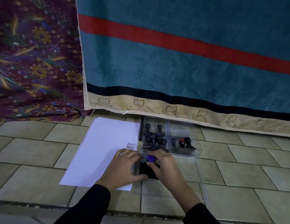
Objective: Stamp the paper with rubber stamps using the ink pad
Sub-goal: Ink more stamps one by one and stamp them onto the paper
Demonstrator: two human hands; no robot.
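A white paper stack (102, 147) lies on the tiled floor, with "SAMPLE" and "FRAGILE" printed near its right edge. Right of it sits a black ink pad (146, 171). My right hand (163, 165) grips a purple-topped rubber stamp (151, 158) held upright over the pad's far edge. My left hand (126, 167) lies across the paper's right edge, its fingers curled around the left side of the ink pad. Whether the stamp face touches the pad is hidden by my fingers.
A clear plastic box (196, 152) behind the pad holds several dark stamps, one with an orange band. Its clear lid (201, 188) lies on the floor to the right. A teal blanket (189, 62) and patterned cloth (36, 62) hang behind.
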